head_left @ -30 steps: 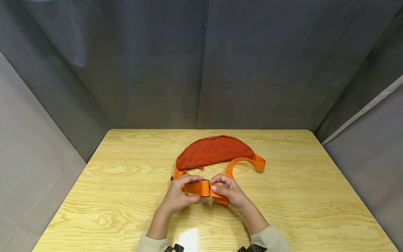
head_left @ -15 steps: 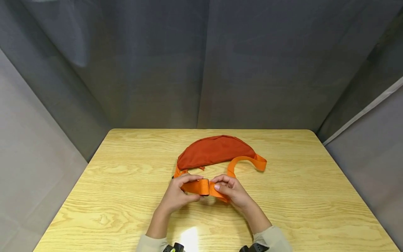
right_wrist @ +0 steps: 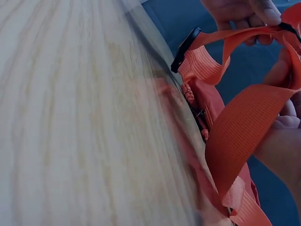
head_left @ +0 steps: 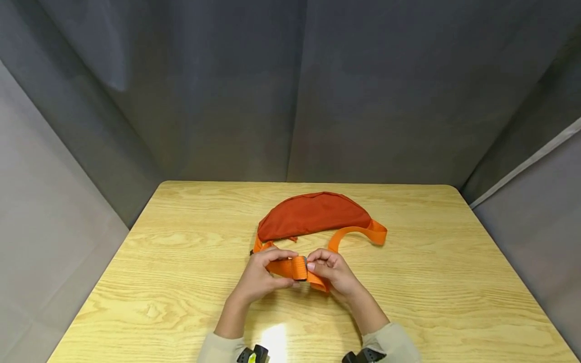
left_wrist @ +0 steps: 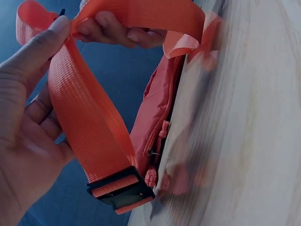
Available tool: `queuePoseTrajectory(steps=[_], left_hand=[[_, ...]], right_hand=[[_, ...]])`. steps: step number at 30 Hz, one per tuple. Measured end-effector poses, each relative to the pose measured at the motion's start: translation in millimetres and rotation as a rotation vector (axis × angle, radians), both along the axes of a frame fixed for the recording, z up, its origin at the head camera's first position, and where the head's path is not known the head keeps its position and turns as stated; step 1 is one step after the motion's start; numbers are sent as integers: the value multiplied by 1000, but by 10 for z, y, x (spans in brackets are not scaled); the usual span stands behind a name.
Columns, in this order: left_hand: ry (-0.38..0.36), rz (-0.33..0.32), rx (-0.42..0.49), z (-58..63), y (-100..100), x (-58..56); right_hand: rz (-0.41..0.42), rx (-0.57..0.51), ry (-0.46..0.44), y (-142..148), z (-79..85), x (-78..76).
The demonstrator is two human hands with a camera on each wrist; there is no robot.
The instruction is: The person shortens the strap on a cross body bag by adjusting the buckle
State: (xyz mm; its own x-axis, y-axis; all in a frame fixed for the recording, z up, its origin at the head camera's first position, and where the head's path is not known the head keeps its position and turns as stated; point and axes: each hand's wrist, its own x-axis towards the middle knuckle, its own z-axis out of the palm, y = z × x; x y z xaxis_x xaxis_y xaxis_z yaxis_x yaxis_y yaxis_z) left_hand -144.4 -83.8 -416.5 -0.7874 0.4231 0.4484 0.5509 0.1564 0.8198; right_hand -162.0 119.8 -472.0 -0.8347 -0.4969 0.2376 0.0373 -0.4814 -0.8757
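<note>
A red-orange waist bag (head_left: 317,217) lies on the table beyond both hands, its orange strap (head_left: 358,233) curving round toward me. My left hand (head_left: 259,276) holds the strap at a dark slider buckle (head_left: 301,278), thumb below and fingers above. On the slider's other side my right hand (head_left: 335,272) pinches the strap between thumb and fingers. A loop of webbing bulges over the slider. In the left wrist view, a black clip buckle (left_wrist: 121,189) hangs on the strap below my left hand (left_wrist: 28,108). The right wrist view shows the slider (right_wrist: 288,27) between the hands.
The wood-grain table (head_left: 150,282) extends on both sides of the bag. Dark grey curtains (head_left: 227,101) stand behind it, with paler panels (head_left: 45,201) at the sides. Zipper pulls (left_wrist: 163,129) hang from the bag near the tabletop.
The webbing loop at the slider has become rounder and bulges more. Both hands stay close together on the strap with small shifts; the bag keeps its place on the table.
</note>
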Motion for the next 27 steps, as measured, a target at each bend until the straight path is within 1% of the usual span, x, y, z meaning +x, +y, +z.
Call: queuePoseTrajectory(steps=[4, 7, 10, 14, 17, 22, 24, 27], left_hand=[[-23, 15, -32, 11, -6, -7], [-22, 23, -49, 25, -14, -11], [-11, 30, -57, 46, -20, -10], [-48, 41, -46, 45, -2, -8], [-65, 43, -47, -6, 18, -18], [-56, 46, -93, -197, 23, -107], [-63, 43, -105, -267, 23, -144], [-64, 43, -114, -309, 10, -161]], right_hand=[[13, -30, 4, -25, 50, 6], [10, -33, 6, -32, 55, 1], [6, 3, 6, -7, 28, -12], [7, 73, 0, 81, -34, -21], [3, 89, 2, 127, -74, -17], [0, 43, 7, 90, -84, -27], [5, 24, 3, 70, -73, -30], [7, 32, -14, 61, -60, -25]])
